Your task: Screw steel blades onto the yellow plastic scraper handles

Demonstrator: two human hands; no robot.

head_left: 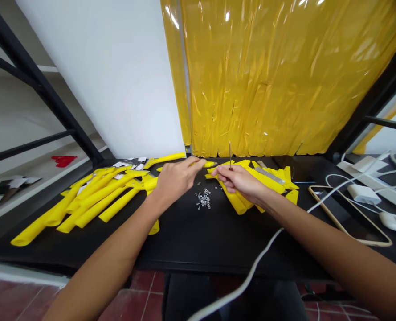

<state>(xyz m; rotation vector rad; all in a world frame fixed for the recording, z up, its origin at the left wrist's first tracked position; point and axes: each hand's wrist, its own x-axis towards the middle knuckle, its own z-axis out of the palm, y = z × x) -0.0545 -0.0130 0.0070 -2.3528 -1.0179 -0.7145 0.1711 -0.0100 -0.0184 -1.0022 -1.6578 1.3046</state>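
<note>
A thin screwdriver [230, 156] is pinched upright in the right hand [239, 178]; a small yellow piece [210, 164] is apparently pinched by the left hand [177, 178], with small screws [202, 199] lying near, between both hands.

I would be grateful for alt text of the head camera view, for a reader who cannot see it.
The left hand touches a small yellow piece and the right hand pinches a thin metal rod, above a black table strewn with yellow strips and small screws.

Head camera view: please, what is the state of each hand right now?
Left hand: fingers at a yellow strip; cannot tell if it grips.
Right hand: closed, holding a thin metal rod in a pinch.
</note>
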